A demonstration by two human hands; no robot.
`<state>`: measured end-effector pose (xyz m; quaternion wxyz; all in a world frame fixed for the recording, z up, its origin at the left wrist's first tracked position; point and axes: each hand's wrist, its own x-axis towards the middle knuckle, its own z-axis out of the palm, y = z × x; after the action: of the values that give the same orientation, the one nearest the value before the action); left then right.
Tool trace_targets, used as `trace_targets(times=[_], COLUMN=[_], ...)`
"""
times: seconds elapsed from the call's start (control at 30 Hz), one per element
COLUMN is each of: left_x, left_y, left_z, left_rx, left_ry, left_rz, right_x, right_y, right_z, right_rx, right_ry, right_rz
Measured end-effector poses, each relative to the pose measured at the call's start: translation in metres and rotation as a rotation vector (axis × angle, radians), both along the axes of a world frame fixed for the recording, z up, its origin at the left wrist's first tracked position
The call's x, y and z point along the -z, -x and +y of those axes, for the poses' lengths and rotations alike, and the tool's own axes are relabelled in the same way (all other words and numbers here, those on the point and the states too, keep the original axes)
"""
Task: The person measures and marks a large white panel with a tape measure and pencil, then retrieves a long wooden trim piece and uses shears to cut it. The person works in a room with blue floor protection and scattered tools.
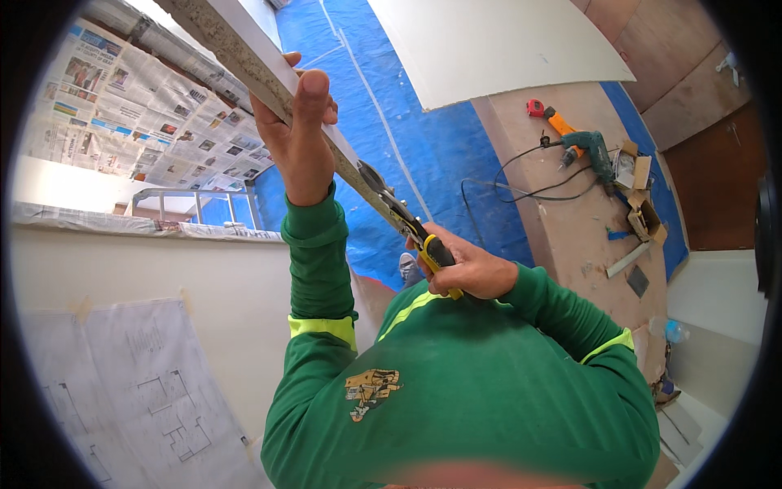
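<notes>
A board with a rough grey, crumbly edge and a white face, like plasterboard (236, 55), slants from the upper left down toward my chest. My left hand (301, 134) grips it partway along, thumb on the near side and fingertips showing past the far side. In my right hand (476, 267) is a long black-and-yellow hand tool (407, 224) with metal parts; its exact kind is hard to make out. The tool lies along the lower part of the board's edge, its dark front end pointing up toward my left hand.
Blue sheeting (391, 106) covers the floor. At right, a corded drill (590, 151), red tape measure (535, 107) and opened cardboard boxes (643, 216) lie on a brown surface. A large white panel (497, 49) stands beyond. Taped drawings (138, 391) and newspaper (147, 106) are left.
</notes>
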<state>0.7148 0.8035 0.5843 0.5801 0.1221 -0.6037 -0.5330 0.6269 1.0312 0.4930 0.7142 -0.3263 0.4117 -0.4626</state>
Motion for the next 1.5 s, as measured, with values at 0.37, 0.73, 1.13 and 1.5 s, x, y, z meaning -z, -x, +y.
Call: trace_targets(times=[0.37, 0.73, 1.13, 1.5], left_x=[0.000, 0.002, 0.002, 0.004], left_y=[-0.001, 0.002, 0.011, 0.009], left_z=[-0.012, -0.018, -0.013, -0.014], left_rx=[-0.047, -0.103, -0.106, -0.037], left_ry=[-0.027, -0.032, 0.008, 0.041], left_rz=[0.022, 0.030, 0.008, -0.003], right_x=[0.036, 0.019, -0.008, -0.006], right_y=[-0.017, -0.001, -0.001, 0.004], right_z=[-0.008, -0.013, -0.009, -0.007], right_rx=[-0.086, 0.072, 0.061, 0.046], right_ry=[0.008, 0.124, 0.095, 0.053], right_rz=[-1.179, 0.165, 0.574, 0.302])
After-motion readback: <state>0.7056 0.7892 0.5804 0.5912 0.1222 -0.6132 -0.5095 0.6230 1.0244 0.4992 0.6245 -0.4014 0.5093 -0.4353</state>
